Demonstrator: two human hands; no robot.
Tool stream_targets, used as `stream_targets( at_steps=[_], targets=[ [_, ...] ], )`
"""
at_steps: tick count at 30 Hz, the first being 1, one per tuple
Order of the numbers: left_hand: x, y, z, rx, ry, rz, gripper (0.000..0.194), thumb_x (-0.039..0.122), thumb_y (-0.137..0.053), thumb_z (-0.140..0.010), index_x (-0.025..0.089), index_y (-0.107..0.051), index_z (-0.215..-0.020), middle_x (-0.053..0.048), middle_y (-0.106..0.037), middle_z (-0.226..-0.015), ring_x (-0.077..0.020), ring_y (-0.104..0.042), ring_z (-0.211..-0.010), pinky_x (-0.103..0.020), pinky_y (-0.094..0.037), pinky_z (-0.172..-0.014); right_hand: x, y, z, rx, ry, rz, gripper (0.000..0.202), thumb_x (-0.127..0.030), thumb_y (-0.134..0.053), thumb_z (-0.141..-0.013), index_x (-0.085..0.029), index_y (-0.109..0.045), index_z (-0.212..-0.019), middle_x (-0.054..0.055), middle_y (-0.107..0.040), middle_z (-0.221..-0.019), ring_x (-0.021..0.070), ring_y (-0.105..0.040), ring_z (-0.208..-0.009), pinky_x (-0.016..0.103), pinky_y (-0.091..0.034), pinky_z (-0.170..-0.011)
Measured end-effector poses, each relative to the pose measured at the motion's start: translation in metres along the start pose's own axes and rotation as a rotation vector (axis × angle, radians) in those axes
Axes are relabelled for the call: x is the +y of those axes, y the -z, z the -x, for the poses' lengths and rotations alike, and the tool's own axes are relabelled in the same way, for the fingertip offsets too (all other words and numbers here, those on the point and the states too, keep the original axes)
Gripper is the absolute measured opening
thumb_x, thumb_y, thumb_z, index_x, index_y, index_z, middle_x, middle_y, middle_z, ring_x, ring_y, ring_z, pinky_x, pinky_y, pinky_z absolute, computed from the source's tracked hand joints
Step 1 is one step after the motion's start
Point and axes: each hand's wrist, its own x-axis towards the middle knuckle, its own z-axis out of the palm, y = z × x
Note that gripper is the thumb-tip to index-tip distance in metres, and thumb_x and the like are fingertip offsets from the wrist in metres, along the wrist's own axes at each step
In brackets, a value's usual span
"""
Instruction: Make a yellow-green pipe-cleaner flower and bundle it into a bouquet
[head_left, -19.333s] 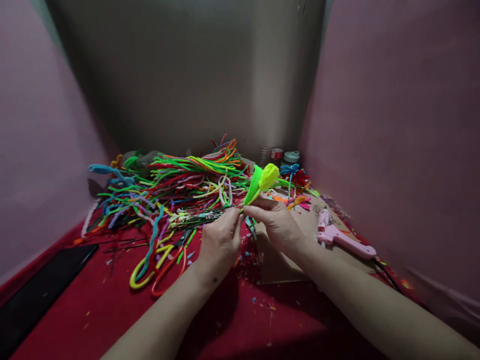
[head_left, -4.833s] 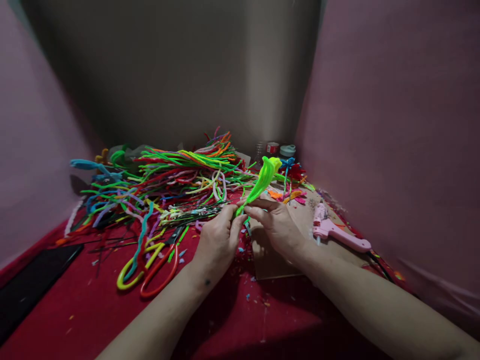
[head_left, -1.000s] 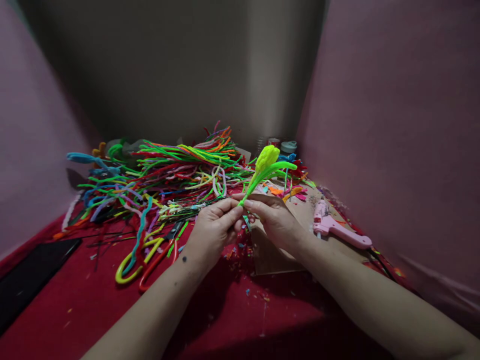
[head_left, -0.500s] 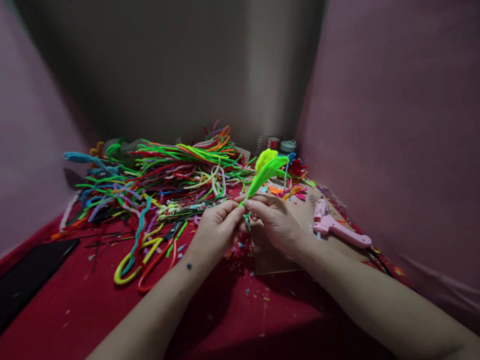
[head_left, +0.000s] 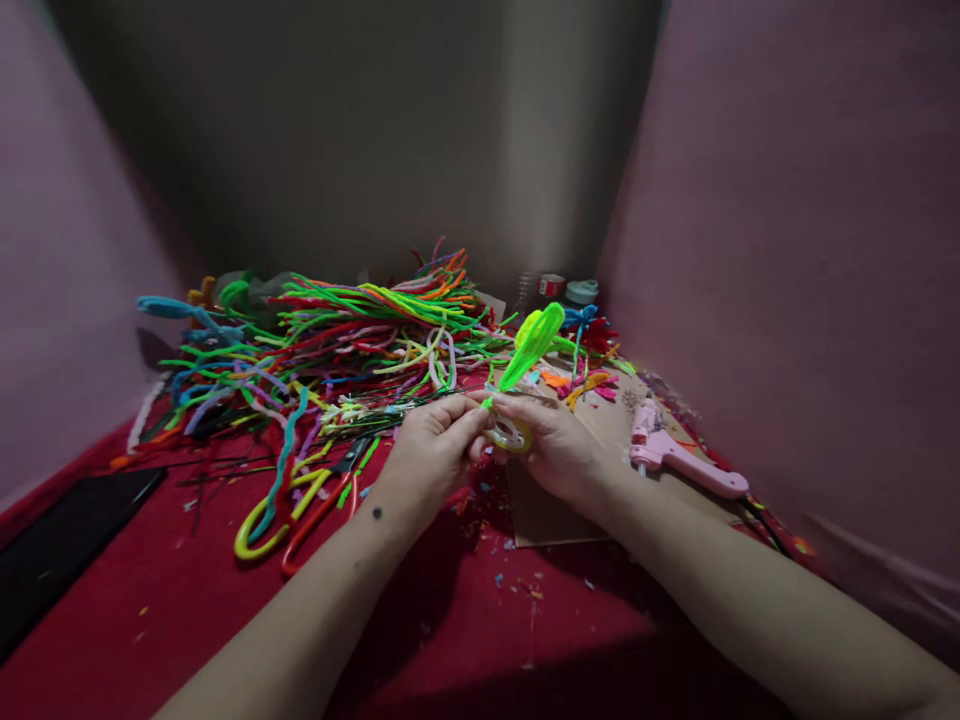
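A bright green fuzzy leaf [head_left: 534, 348] points up and to the right above my fingertips, with part of a yellow fuzzy piece [head_left: 527, 328] showing behind it. My left hand [head_left: 442, 440] is closed on the green stem below the leaf. Close beside it, my right hand [head_left: 551, 440] pinches at the same stem. A ring-shaped roll of pale tape [head_left: 511, 434] shows under the right hand's fingers, touching them. The lower end of the stem is hidden by the fingers.
Colourful pipe cleaners [head_left: 375, 310] are heaped at the back. Scissors with yellow and red handles [head_left: 259, 550] lie left of my hands, and a black phone-like slab [head_left: 75, 535] farther left. A pink glue gun [head_left: 694, 468] rests on cardboard [head_left: 555, 515] at the right.
The leaf has turned more upright and its face shows more. The tape roll has come into view under my right hand. The whole scene has shifted slightly right.
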Motion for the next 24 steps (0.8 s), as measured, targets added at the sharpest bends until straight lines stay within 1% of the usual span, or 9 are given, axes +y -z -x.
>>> stream_targets(
  at_steps=[2, 6, 11, 17, 21, 23, 24],
  targets=[
    [0.0021, 0.0001, 0.0006, -0.040, 0.095, 0.157, 0.019, 0.029, -0.057, -0.079, 0.017, -0.053, -0.065, 0.008, -0.042, -0.043, -0.0032, -0.026, -0.029, -0.016, -0.019, -0.031, -0.0013, -0.0007, 0.0005, 0.006, -0.018, -0.020, 0.022, -0.030, -0.065, -0.074, -0.020, -0.070, -0.093, 0.000, -0.062, -0.070, 0.0110, -0.054, -0.059, 0.021, -0.035, -0.047],
    [0.0018, 0.0041, -0.0003, -0.129, 0.164, 0.338, 0.014, 0.026, -0.058, -0.080, 0.016, -0.054, -0.071, 0.009, -0.043, -0.044, -0.0014, -0.020, -0.028, -0.014, -0.019, -0.028, -0.0035, -0.0021, 0.0014, 0.019, -0.026, -0.040, 0.021, -0.032, -0.068, -0.073, -0.021, -0.070, -0.091, 0.000, -0.064, -0.070, 0.0116, -0.055, -0.059, 0.024, -0.041, -0.052],
    [-0.0002, 0.0082, -0.0020, -0.193, 0.206, 0.443, 0.011, 0.021, -0.058, -0.080, 0.014, -0.056, -0.073, 0.010, -0.040, -0.045, -0.0001, -0.018, -0.029, -0.012, -0.021, -0.028, -0.0028, -0.0009, 0.0001, -0.006, 0.000, -0.010, 0.020, -0.031, -0.068, -0.073, -0.020, -0.071, -0.089, 0.002, -0.066, -0.072, 0.0129, -0.058, -0.065, 0.027, -0.044, -0.062],
    [-0.0036, 0.0086, -0.0043, -0.240, 0.270, 0.554, 0.013, 0.022, -0.055, -0.082, 0.013, -0.056, -0.073, 0.010, -0.036, -0.046, 0.0004, -0.013, -0.030, -0.010, -0.019, -0.026, -0.0031, -0.0010, 0.0007, 0.012, 0.035, 0.058, 0.029, -0.033, -0.071, -0.071, -0.020, -0.070, -0.097, 0.001, -0.067, -0.070, 0.0115, -0.056, -0.061, 0.024, -0.041, -0.057],
    [-0.0029, 0.0077, -0.0038, -0.275, 0.236, 0.521, 0.013, 0.024, -0.053, -0.084, 0.015, -0.055, -0.074, 0.010, -0.035, -0.047, -0.0009, -0.010, -0.032, -0.012, -0.018, -0.027, -0.0015, -0.0011, 0.0008, 0.001, 0.106, 0.071, 0.021, -0.032, -0.070, -0.073, -0.020, -0.072, -0.091, 0.000, -0.066, -0.068, 0.0098, -0.056, -0.061, 0.023, -0.042, -0.061],
    [-0.0019, 0.0054, -0.0021, -0.258, 0.195, 0.406, 0.013, 0.027, -0.053, -0.084, 0.017, -0.055, -0.077, 0.010, -0.036, -0.048, -0.0021, -0.012, -0.032, -0.014, -0.017, -0.028, -0.0003, -0.0013, 0.0008, -0.005, 0.148, 0.086, 0.018, -0.032, -0.068, -0.075, -0.020, -0.073, -0.088, 0.000, -0.066, -0.069, 0.0104, -0.057, -0.063, 0.024, -0.043, -0.064],
    [-0.0021, 0.0038, -0.0011, -0.222, 0.157, 0.305, 0.015, 0.030, -0.052, -0.084, 0.018, -0.055, -0.077, 0.009, -0.037, -0.048, -0.0029, -0.016, -0.032, -0.015, -0.018, -0.030, 0.0000, -0.0017, 0.0011, 0.002, 0.159, 0.099, 0.018, -0.032, -0.068, -0.076, -0.020, -0.073, -0.088, 0.000, -0.067, -0.070, 0.0109, -0.057, -0.064, 0.025, -0.044, -0.065]
  ],
)
